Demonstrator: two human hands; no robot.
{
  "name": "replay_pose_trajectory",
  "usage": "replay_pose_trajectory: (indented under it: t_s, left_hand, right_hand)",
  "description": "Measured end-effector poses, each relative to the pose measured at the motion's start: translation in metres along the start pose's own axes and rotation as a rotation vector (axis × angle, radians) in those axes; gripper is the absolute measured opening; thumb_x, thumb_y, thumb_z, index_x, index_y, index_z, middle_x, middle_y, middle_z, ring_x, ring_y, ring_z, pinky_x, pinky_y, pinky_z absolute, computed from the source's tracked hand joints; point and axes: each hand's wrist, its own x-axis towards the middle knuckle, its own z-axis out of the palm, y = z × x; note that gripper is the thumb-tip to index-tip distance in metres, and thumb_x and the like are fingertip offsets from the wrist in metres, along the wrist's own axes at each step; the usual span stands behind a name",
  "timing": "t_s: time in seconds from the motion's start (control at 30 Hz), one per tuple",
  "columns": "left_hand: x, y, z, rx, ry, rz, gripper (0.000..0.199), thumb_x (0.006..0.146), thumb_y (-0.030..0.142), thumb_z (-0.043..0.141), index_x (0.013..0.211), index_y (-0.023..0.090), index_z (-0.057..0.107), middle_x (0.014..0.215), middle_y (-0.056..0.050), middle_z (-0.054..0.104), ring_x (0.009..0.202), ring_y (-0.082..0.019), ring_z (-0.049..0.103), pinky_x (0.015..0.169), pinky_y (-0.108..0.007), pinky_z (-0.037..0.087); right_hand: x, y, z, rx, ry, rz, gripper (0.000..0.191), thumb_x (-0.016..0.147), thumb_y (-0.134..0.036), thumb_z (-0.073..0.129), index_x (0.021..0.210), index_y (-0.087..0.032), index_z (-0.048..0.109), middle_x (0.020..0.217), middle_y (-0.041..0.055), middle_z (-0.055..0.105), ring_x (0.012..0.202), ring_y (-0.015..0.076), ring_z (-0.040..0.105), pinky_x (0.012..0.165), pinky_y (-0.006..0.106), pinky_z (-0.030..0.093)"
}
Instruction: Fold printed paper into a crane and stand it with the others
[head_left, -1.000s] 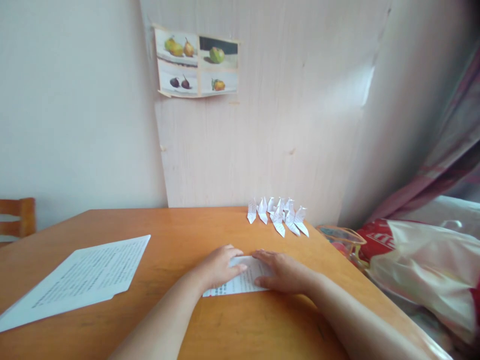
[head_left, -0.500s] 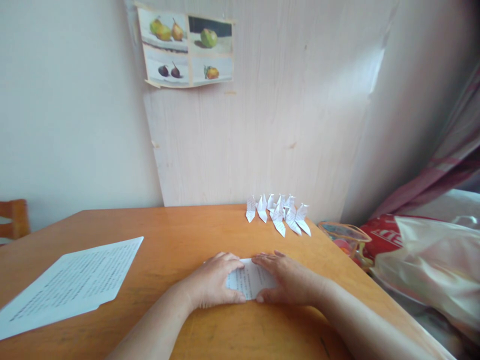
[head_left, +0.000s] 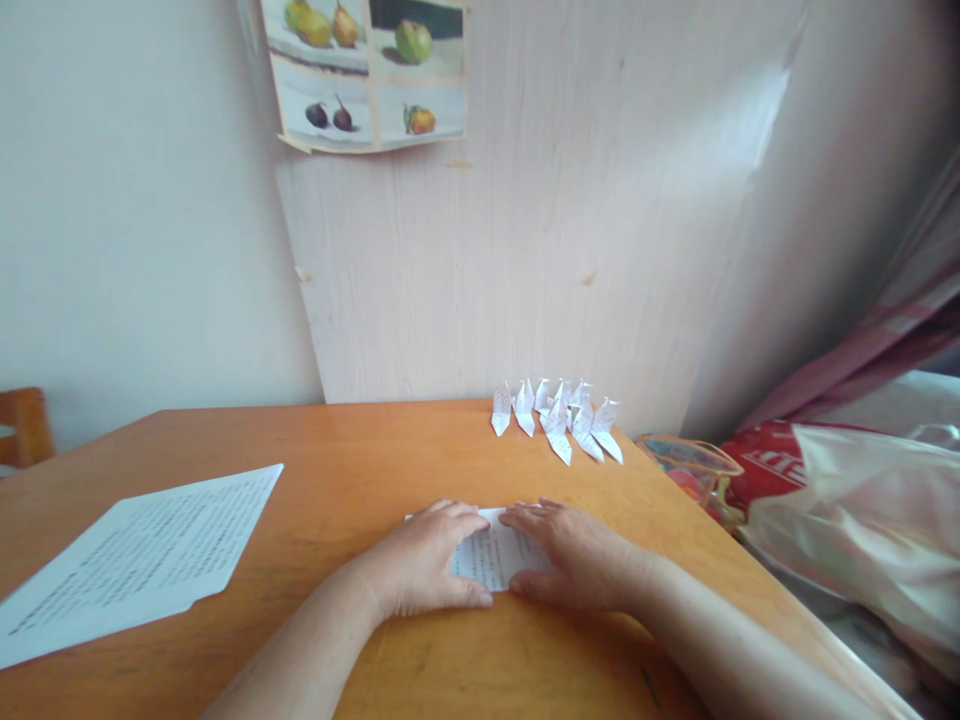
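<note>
A small piece of printed white paper (head_left: 491,555) lies flat on the wooden table (head_left: 360,450), in front of me. My left hand (head_left: 435,560) rests over its left part, thumb and fingers spread apart. Over the right part lies my right hand (head_left: 574,560), its thumb and fingers also apart. Both hands touch the paper, and its outer parts are mostly hidden beneath them. Several folded paper birds (head_left: 556,425) stand in a group at the back right of the table.
Printed sheets (head_left: 150,550) lie at the table's left. A wall behind bears fruit pictures (head_left: 371,75). Right of the table are an orange-rimmed basket (head_left: 690,457), a red bag (head_left: 765,465) and a pale plastic bag (head_left: 870,520). A chair (head_left: 26,425) shows at far left.
The view has shifted slightly, so the table and the wall pictures sit a little higher. Both hands stay on the paper in almost the same pose.
</note>
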Motion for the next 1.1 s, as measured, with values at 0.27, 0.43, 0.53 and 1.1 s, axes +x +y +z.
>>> replay_pose_trajectory:
  t_s: [0.27,0.43,0.53,1.1]
  left_hand:
    - [0.000,0.003,-0.001,0.014,0.018,0.004,0.053,0.076,0.048,0.074,0.124,0.029,0.062,0.121,-0.006,0.066,0.114,-0.028,0.058,0.099,-0.040,0.046]
    - [0.000,0.005,-0.002,0.014,0.002,-0.012,0.058,0.072,0.053,0.075,0.124,0.029,0.063,0.123,-0.007,0.065,0.116,-0.031,0.057,0.100,-0.041,0.045]
    - [0.000,0.005,-0.001,0.015,0.004,-0.018,0.060,0.070,0.054,0.076,0.123,0.029,0.063,0.125,-0.007,0.064,0.118,-0.031,0.056,0.101,-0.042,0.045]
    - [0.001,-0.001,0.001,0.028,-0.043,-0.090,0.076,0.073,0.060,0.071,0.140,0.028,0.053,0.149,-0.007,0.050,0.137,-0.029,0.043,0.114,-0.041,0.034]
  right_hand:
    - [-0.003,0.002,0.001,0.012,-0.022,0.025,0.051,0.078,-0.039,0.068,0.126,-0.023,0.063,0.115,0.0091,0.071,0.102,0.0280,0.066,0.092,0.036,0.046]
    - [-0.003,0.002,0.001,-0.008,-0.031,0.045,0.047,0.079,-0.038,0.065,0.125,-0.024,0.064,0.111,0.0075,0.072,0.094,0.0260,0.067,0.081,0.032,0.048]
    - [-0.003,0.002,0.002,-0.018,-0.027,0.040,0.050,0.079,-0.038,0.065,0.127,-0.023,0.062,0.110,0.0080,0.072,0.092,0.0264,0.068,0.079,0.032,0.049]
    - [0.010,0.047,0.010,-0.011,0.104,0.186,0.048,0.085,-0.026,0.055,0.132,-0.016,0.060,0.124,0.0120,0.067,0.113,0.0268,0.061,0.097,0.036,0.045]
